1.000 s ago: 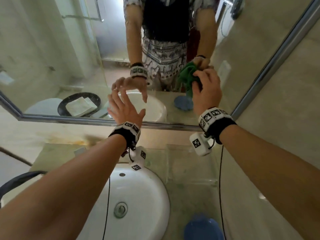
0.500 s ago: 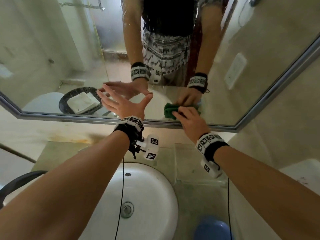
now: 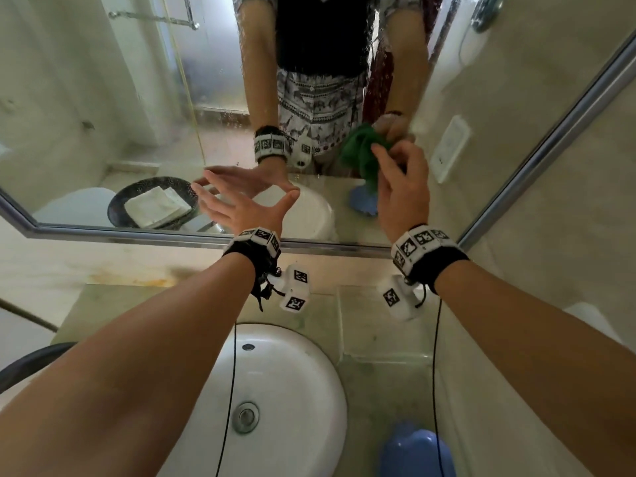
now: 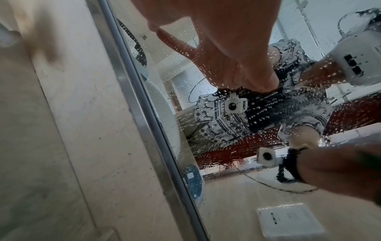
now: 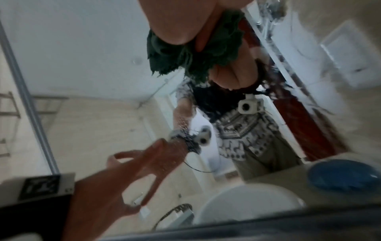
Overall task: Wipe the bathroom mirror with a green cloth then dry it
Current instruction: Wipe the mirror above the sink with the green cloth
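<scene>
The wall mirror [image 3: 86,98] in its metal frame [image 3: 137,232] is speckled with water drops [image 4: 226,130]. My right hand [image 3: 401,187] grips a bunched green cloth [image 3: 359,156] and presses it on the glass at the lower right; in the right wrist view the cloth [image 5: 171,55] bulges from under my fingers [image 5: 179,24]. My left hand [image 3: 241,210] is open with fingers spread, left of the cloth, and its fingertips meet their reflection low on the glass. It holds nothing. The left wrist view shows its thumb [image 4: 259,81] in front of the wet glass.
Below the mirror lies a green stone counter [image 3: 378,339] with a white basin [image 3: 275,390] and a blue round object [image 3: 413,449]. A tiled wall [image 3: 568,218] closes the right side. The mirror reflects a black dish holding a white folded cloth [image 3: 155,204].
My right hand has swept the green cloth up and to the right from the mirror's bottom edge, after going down there from a similar height. The left hand stays open near the glass.
</scene>
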A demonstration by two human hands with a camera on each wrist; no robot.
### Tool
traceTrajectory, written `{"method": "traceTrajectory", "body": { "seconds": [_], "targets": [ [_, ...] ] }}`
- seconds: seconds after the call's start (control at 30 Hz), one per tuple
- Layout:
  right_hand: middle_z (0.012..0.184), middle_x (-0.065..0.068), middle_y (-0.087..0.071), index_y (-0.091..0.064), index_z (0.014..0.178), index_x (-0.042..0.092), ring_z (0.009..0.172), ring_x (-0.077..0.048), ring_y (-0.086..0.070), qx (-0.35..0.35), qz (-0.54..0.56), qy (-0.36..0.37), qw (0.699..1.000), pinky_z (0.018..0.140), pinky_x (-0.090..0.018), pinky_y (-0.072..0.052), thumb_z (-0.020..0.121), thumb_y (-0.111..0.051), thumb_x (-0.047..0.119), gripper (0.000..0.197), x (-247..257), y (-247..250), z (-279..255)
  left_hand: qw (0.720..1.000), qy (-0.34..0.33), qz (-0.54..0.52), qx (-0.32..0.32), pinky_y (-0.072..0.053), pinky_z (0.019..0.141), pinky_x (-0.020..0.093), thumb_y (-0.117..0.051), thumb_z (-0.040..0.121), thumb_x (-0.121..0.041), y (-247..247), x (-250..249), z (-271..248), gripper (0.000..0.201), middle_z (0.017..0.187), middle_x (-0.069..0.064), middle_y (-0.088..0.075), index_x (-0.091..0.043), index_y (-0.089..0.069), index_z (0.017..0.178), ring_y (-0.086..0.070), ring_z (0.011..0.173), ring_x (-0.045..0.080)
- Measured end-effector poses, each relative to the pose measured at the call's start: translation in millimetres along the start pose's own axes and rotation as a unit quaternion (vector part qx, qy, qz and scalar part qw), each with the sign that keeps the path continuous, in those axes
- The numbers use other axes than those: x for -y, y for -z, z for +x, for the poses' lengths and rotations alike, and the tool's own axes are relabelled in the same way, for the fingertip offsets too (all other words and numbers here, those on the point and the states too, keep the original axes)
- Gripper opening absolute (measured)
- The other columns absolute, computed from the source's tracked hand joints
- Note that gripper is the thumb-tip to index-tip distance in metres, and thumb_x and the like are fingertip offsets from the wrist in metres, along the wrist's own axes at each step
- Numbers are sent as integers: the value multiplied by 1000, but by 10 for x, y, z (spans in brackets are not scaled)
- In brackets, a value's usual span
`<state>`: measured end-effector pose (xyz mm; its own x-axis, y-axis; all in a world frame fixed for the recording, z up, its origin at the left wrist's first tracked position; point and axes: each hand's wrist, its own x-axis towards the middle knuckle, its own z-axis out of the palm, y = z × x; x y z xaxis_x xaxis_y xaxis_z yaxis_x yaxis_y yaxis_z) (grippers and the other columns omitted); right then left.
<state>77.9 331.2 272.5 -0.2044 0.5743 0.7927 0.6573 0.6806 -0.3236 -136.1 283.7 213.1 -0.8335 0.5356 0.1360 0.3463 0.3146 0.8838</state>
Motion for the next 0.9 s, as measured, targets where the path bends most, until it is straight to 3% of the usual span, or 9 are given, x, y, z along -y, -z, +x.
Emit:
{"method": "traceTrajectory", "body": {
  "seconds": [0.1,0.17,0.27,0.43,0.57,0.67,0.77,0.9],
  "targets": [
    [117,-20,-56,-58,132,5,103,-33,-54,-45,-18,43,998,94,-36,-48,98,-50,7,36,121,-96,171,1000,-4,10,-5,-9,117,57,-63,42,-92,9,5,8,154,162,17,7,-14,1,157,1,147,43],
    [114,-17,-59,-59,132,7,99,-34,-55,-29,-36,87,995,85,-36,-50,95,-56,6,37,184,-251,129,1000,-1,13,8,-9,117,57,-67,46,-88,30,13,21,150,162,17,9,-15,4,157,2,147,43],
    [108,-10,-62,-64,127,14,94,-28,-47,61,-84,161,981,67,-34,-53,84,-66,1,45,183,-540,-174,1000,-15,0,7,-13,116,57,-75,57,-75,73,48,18,140,162,17,8,-15,2,157,0,147,43],
    [102,-4,-64,-71,114,21,88,-26,-47,190,-136,225,946,53,-31,-48,70,-78,6,47,12,-888,-692,999,-19,-24,-14,-19,116,54,-82,66,-56,165,173,85,126,160,18,0,-15,-5,157,-7,147,40],
    [100,-5,-65,-73,106,19,85,-29,-59,262,-146,243,923,52,-32,-52,65,-81,9,42,-42,-988,-888,1000,13,9,3,-27,115,53,-80,71,-51,363,372,165,113,154,20,-18,-5,-16,152,-21,143,37],
    [101,-6,-64,-73,102,17,88,-30,-60,284,-136,211,925,50,-33,-52,60,-83,7,44,24,-1022,-960,999,-3,33,1,-28,115,51,-82,71,-48,572,515,225,108,150,19,-25,-3,-22,149,-26,139,35],
    [101,-8,-63,-73,99,14,90,-32,-57,280,-102,157,941,56,-35,-54,60,-81,1,42,88,-988,-918,999,-8,37,-18,-23,117,48,-83,69,-49,764,557,367,114,153,19,-21,-3,-18,151,-20,143,34],
    [108,-10,-61,-71,107,12,97,-34,-53,204,-43,88,974,73,-42,-54,72,-71,-3,38,248,-887,-633,999,5,36,-23,-12,119,50,-82,64,-59,898,588,613,131,161,20,-2,-9,-4,156,-4,148,37]
  ]
}}
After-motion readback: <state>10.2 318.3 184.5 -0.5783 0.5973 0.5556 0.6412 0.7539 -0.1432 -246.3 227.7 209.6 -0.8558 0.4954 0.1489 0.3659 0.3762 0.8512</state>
